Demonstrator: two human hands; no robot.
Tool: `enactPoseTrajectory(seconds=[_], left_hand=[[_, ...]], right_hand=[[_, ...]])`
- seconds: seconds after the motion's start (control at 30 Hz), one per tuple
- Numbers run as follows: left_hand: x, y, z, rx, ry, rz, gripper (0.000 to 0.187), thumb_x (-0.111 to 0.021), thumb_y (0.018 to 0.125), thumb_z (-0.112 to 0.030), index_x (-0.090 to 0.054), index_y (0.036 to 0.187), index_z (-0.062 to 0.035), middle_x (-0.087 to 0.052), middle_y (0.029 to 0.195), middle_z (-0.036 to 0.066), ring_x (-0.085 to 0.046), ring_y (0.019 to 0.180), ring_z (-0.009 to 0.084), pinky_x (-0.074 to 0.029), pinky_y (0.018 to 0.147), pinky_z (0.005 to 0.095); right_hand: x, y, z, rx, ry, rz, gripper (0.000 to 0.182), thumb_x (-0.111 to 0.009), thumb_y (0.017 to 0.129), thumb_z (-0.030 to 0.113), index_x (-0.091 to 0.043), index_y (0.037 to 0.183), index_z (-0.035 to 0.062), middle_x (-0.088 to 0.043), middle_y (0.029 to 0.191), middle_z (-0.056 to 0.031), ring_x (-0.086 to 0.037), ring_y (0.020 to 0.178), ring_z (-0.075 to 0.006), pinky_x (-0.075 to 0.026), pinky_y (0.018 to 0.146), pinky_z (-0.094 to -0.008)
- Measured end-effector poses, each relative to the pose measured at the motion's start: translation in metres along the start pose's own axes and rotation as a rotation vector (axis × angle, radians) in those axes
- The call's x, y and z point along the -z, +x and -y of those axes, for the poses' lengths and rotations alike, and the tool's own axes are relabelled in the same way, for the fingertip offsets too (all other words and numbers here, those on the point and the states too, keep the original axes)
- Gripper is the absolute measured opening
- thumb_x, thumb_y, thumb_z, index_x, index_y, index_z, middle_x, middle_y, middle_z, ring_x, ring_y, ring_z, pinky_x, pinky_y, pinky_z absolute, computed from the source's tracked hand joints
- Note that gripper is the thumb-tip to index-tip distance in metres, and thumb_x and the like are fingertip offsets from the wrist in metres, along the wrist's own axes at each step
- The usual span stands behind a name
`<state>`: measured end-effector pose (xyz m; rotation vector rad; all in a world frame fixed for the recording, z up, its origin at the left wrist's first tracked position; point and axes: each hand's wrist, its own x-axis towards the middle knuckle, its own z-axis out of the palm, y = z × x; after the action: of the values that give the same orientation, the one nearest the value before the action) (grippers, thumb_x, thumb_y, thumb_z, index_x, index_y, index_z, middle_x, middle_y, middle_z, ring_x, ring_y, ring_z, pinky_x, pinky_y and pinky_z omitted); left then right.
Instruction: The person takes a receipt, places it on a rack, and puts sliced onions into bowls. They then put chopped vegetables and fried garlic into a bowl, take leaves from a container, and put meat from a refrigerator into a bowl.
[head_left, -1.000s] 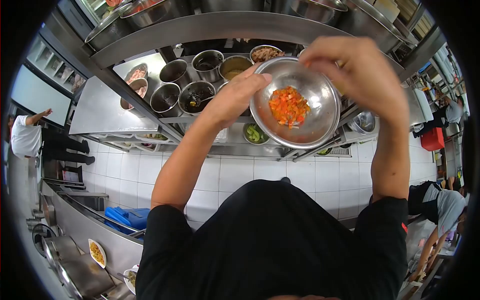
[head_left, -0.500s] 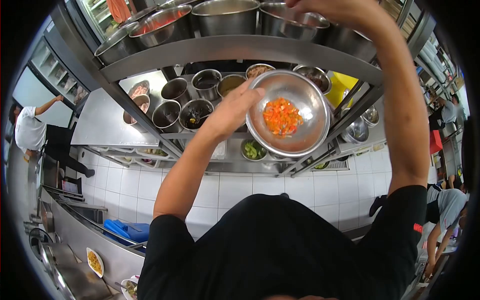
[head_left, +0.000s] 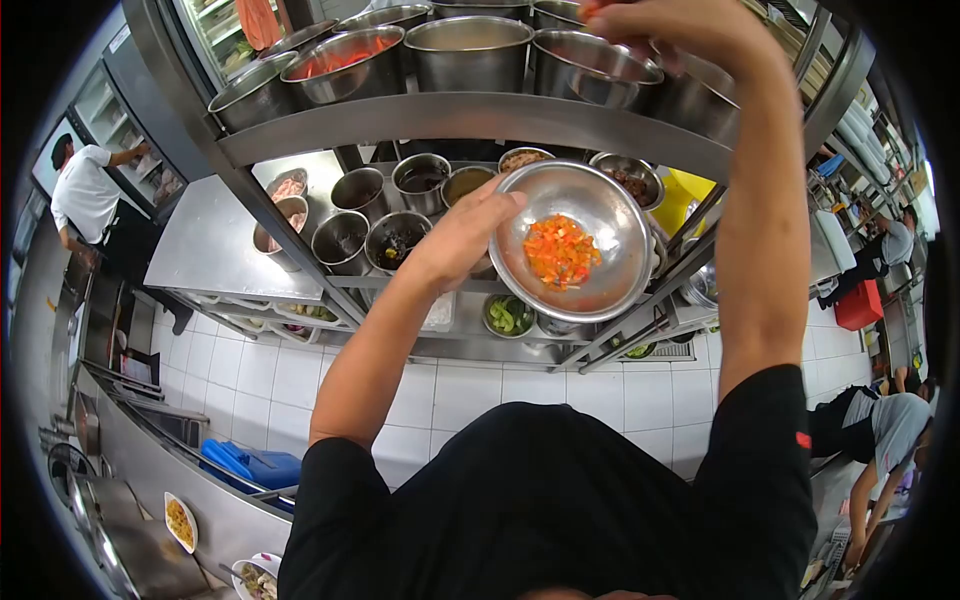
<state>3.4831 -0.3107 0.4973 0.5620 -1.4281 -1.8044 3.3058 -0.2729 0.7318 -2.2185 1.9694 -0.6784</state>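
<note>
My left hand (head_left: 462, 238) grips the rim of a shiny metal mixing bowl (head_left: 622, 225), thumb over the edge. Inside lie diced orange-red vegetables (head_left: 562, 252), heaped near the middle. Up at the top shelf, my right hand (head_left: 680, 30) hovers above a deep metal container (head_left: 597, 75). Its fingers are pinched together and slightly blurred, with a bit of orange-red food showing at the tips. A neighbouring container holds red strips (head_left: 340, 62), perhaps peppers.
A steel shelf rail (head_left: 480, 122) crosses in front of me. Below it stand several sauce pots (head_left: 398, 240) and a bowl of green slices (head_left: 508, 316). Meat tubs (head_left: 282, 235) sit on the left counter. People work at far left (head_left: 95, 195) and right (head_left: 890, 425).
The view has shifted, so more of the top shelf shows. My right hand has moved left over the containers, and orange-red food now shows at its fingertips. My left hand still holds the bowl.
</note>
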Motion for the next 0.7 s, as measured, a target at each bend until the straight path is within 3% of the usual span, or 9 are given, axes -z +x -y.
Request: enactPoseTrajectory(seconds=[0.07,0.1,0.13,0.17,0.2,0.3,0.43,0.5,0.7], left_hand=[[0.002,0.002,0.000,0.012,-0.014,-0.001,0.049,-0.052,0.093,-0.025,-0.043,0.134,0.0007,-0.053,0.125,0.011,-0.053,0.114,0.0181,-0.043,0.099,0.0318],[0.003,0.003,0.000,0.020,-0.011,0.002,0.050,-0.053,0.093,-0.025,-0.043,0.134,0.0007,-0.053,0.125,0.011,-0.053,0.114,0.0179,-0.043,0.098,0.0319],[0.002,0.004,0.000,0.027,-0.009,0.009,0.050,-0.053,0.093,-0.025,-0.043,0.134,0.0008,-0.054,0.124,0.011,-0.053,0.113,0.0178,-0.044,0.098,0.0319],[0.001,0.005,-0.001,0.041,-0.002,0.014,0.050,-0.054,0.093,-0.025,-0.043,0.134,0.0007,-0.054,0.124,0.011,-0.053,0.113,0.0178,-0.044,0.098,0.0321],[0.000,0.005,0.000,0.058,0.005,0.016,0.050,-0.054,0.093,-0.025,-0.043,0.135,0.0007,-0.053,0.124,0.011,-0.053,0.113,0.0178,-0.044,0.098,0.0322],[0.003,0.016,0.010,0.062,0.028,0.030,0.053,-0.055,0.092,-0.026,-0.041,0.136,0.0007,-0.053,0.125,0.011,-0.053,0.113,0.0180,-0.045,0.096,0.0324],[-0.001,0.028,0.019,0.069,0.010,0.035,0.053,-0.053,0.093,-0.024,-0.039,0.138,0.0004,-0.052,0.127,0.012,-0.053,0.114,0.0182,-0.046,0.096,0.0328],[-0.008,0.033,0.016,0.053,-0.010,0.082,0.053,-0.052,0.093,-0.023,-0.038,0.139,0.0001,-0.052,0.128,0.012,-0.054,0.114,0.0182,-0.047,0.095,0.0328],[-0.020,0.034,0.016,-0.005,-0.034,0.146,0.054,-0.051,0.094,-0.021,-0.035,0.141,-0.0003,-0.051,0.129,0.013,-0.054,0.114,0.0182,-0.048,0.095,0.0324]], right_hand=[[-0.014,-0.008,-0.039,0.134,0.043,-0.018,0.022,-0.055,0.085,-0.001,-0.069,0.100,0.0053,-0.070,0.089,-0.0029,-0.065,0.083,-0.0127,-0.052,0.077,-0.0283],[-0.033,-0.029,-0.050,0.495,-0.004,-0.149,0.015,-0.060,0.084,0.006,-0.069,0.096,0.0056,-0.070,0.088,-0.0043,-0.065,0.080,-0.0127,-0.051,0.074,-0.0272],[-0.058,-0.046,-0.057,0.443,-0.064,-0.113,0.017,-0.065,0.082,0.014,-0.070,0.097,0.0058,-0.070,0.090,-0.0075,-0.066,0.080,-0.0179,-0.052,0.077,-0.0295],[-0.094,-0.057,-0.086,0.675,-0.299,-0.097,0.023,-0.070,0.079,0.021,-0.070,0.096,0.0053,-0.070,0.095,-0.0104,-0.065,0.090,-0.0234,-0.051,0.083,-0.0336],[-0.106,-0.080,-0.065,0.369,-0.414,0.298,0.025,-0.071,0.077,0.024,-0.071,0.095,0.0062,-0.070,0.097,-0.0103,-0.061,0.099,-0.0266,-0.049,0.088,-0.0365],[-0.093,-0.094,-0.076,0.648,-0.322,0.045,0.019,-0.069,0.075,0.020,-0.072,0.091,0.0093,-0.067,0.078,-0.0075,-0.060,0.088,-0.0246,-0.049,0.081,-0.0362],[-0.043,-0.081,-0.077,0.504,-0.429,-0.176,0.019,-0.067,0.078,0.015,-0.072,0.096,0.0102,-0.067,0.084,-0.0094,-0.060,0.093,-0.0261,-0.049,0.083,-0.0383],[-0.003,-0.046,-0.101,0.421,-0.449,-0.285,0.018,-0.064,0.080,0.010,-0.070,0.097,0.0068,-0.067,0.083,-0.0119,-0.064,0.079,-0.0275,-0.049,0.074,-0.0387],[0.031,0.034,-0.167,-0.031,-0.693,0.161,0.023,-0.064,0.074,0.013,-0.072,0.094,0.0061,-0.069,0.079,-0.0112,-0.066,0.074,-0.0244,-0.050,0.068,-0.0359]])
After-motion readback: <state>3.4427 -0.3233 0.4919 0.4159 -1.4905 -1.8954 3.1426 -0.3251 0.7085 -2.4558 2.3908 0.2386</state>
